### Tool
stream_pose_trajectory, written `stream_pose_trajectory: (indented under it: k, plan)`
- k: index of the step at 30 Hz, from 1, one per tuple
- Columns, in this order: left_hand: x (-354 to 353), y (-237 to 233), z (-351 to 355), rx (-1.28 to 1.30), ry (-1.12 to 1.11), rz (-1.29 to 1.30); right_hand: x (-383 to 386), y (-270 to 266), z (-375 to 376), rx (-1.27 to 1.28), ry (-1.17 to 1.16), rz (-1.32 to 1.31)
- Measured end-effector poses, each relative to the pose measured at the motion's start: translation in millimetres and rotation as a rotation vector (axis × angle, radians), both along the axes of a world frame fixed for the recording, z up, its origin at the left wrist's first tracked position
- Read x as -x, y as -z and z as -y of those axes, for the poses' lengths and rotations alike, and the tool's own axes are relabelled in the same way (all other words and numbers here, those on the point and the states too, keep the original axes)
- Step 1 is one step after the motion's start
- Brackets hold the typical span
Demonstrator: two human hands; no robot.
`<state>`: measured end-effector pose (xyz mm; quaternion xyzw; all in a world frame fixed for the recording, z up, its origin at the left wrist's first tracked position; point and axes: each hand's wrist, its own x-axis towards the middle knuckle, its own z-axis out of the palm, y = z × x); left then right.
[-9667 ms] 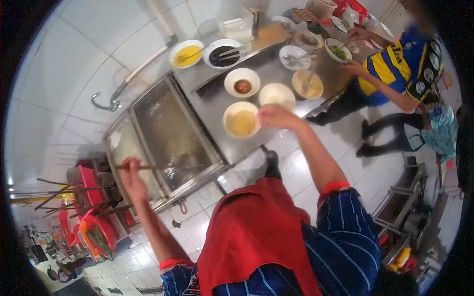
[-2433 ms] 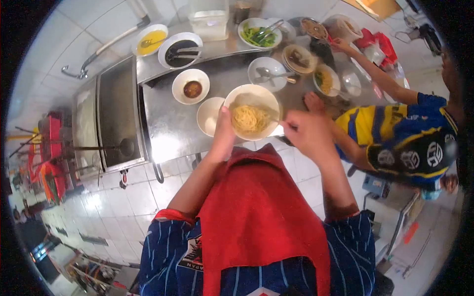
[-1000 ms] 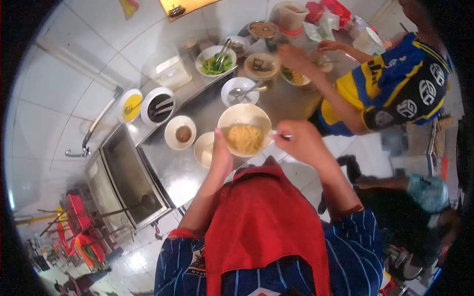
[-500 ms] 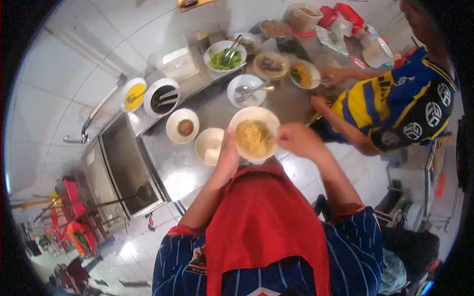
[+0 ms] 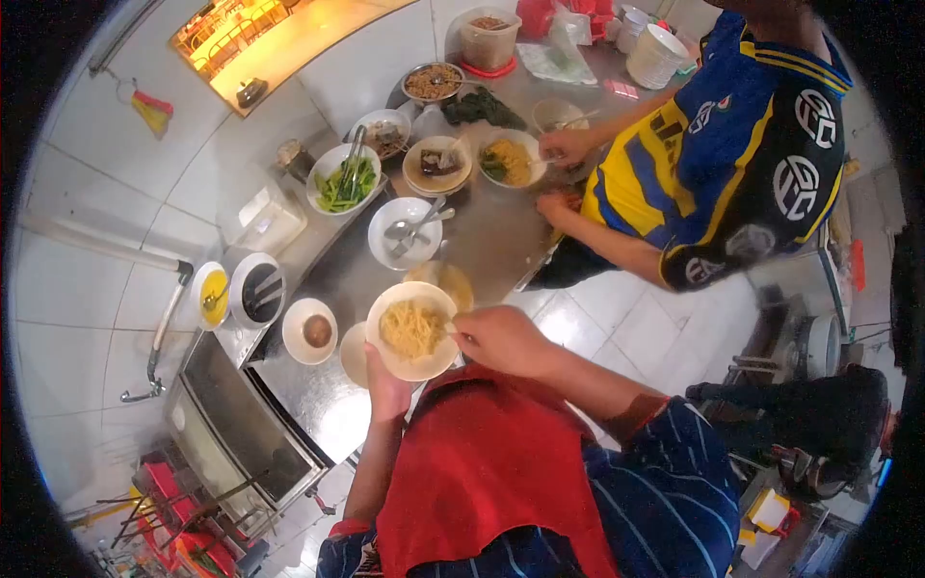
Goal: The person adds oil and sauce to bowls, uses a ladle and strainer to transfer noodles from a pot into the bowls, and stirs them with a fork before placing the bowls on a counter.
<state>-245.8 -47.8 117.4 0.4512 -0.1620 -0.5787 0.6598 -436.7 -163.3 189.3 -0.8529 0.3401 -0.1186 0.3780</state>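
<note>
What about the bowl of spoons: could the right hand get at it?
Probably yes: the right hand, beside the noodle bowl, has only a low dish between it and the bowl of spoons.

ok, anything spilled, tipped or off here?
Nothing stands out. The noodle bowl sits level in the left hand, with the right hand closed at its rim. No spill shows on the counter, and the other bowls stand upright.

Red apron point(image 5: 482, 472), blue pinstriped shirt point(image 5: 665, 501)
</note>
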Motion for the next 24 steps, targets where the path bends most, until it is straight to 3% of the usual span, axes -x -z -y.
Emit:
stream_pose_trajectory:
  k: [1, 3, 5, 6, 7, 8, 10, 12, 14, 15, 17, 18, 20, 21, 23, 24]
  plan:
    - [2, 0, 4, 0.006, -0.036, 0.012, 1, 3, 2, 0.121, -0.052, -0.09]
    - [3, -4, 12, 0.009, -0.064, 0.028, 6, -19, 14, 0.022, -0.086, -0.125]
    - [0, -7, 18, -0.039, -0.124, 0.007, 11, -37, 34, -0.248, -0.077, -0.023]
    - [-10, 3, 18, 0.011, -0.053, 0.074, 15, -29, 53, -0.349, -0.019, 0.099]
    - [-18, 11, 15, 0.007, -0.045, 0.078, 14, -13, 72, -0.312, 0.132, 0.455]
    - [-24, 14, 15, -0.045, -0.121, 0.029, 20, 32, 109, -0.182, 0.277, 0.292]
    - [-31, 12, 16, -0.214, -0.273, -0.027, 27, 52, 176, -0.341, 0.582, 0.236]
    - [-35, 4, 22, -0.233, -0.308, -0.02, 27, 75, 237, -0.387, 0.717, 0.103]
    - [-48, 15, 9, -0.21, -0.279, 0.087, 21, 124, 290, -0.448, 0.823, 0.256]
    - [-47, 9, 11, -0.222, -0.289, 0.09, 18, 141, 310, -0.46, 0.814, 0.251]
    - [-40, -8, 15, -0.352, -0.274, 0.493, 18, 167, 339, -0.06, 0.839, -0.04]
    - [-41, -6, 14, -0.357, -0.281, 0.492, 20, 170, 348, -0.062, 0.832, -0.042]
    - [-44, 0, 11, -0.302, -0.3, 0.307, 21, 172, 361, -0.155, 0.572, -0.229]
    - [-46, 3, 13, -0.297, -0.308, 0.307, 14, 157, 354, -0.149, 0.566, -0.226]
    - [-48, 6, 14, -0.242, -0.345, 0.123, -1, 113, 301, -0.197, 0.738, 0.083]
    - [-47, 6, 12, -0.24, -0.347, 0.121, -7, 118, 275, -0.238, 0.648, 0.17]
